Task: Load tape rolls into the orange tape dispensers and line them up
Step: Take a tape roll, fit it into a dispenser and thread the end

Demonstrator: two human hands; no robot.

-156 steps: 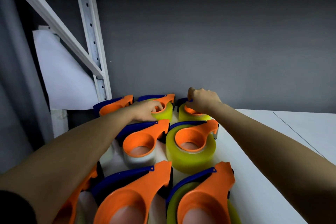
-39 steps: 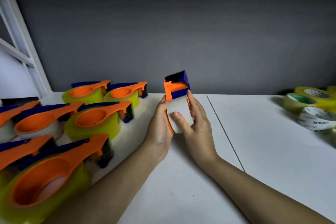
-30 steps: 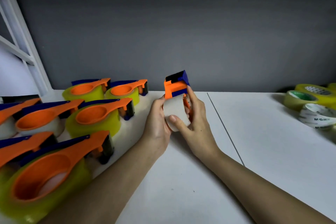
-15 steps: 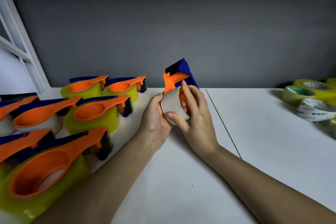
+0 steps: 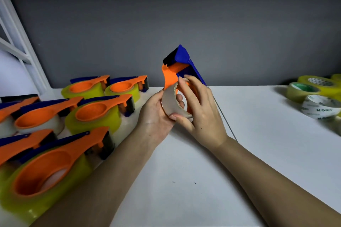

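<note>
An orange and blue tape dispenser [image 5: 176, 66] is held upright above the white table [image 5: 184, 180], blue cutter end up. A thin, nearly used-up tape roll [image 5: 168, 102] sits partly off its orange hub. My left hand [image 5: 154, 114] cradles the roll from the left. My right hand [image 5: 199, 110] grips the roll's right rim, with fingers through its core, and partly hides the dispenser body. Several loaded orange dispensers [image 5: 96, 116] with yellow or clear rolls lie in rows at the left.
Loose tape rolls [image 5: 313, 97], yellow and white, lie at the right edge of the table. A white shelf frame [image 5: 20, 42] stands at the far left against the dark grey wall. A seam [image 5: 224, 120] runs across the tabletop behind my right hand.
The dispenser has tilted, so its blue cutter end points up and right. The thin roll has come further off the hub, and my right fingers have moved into its core.
</note>
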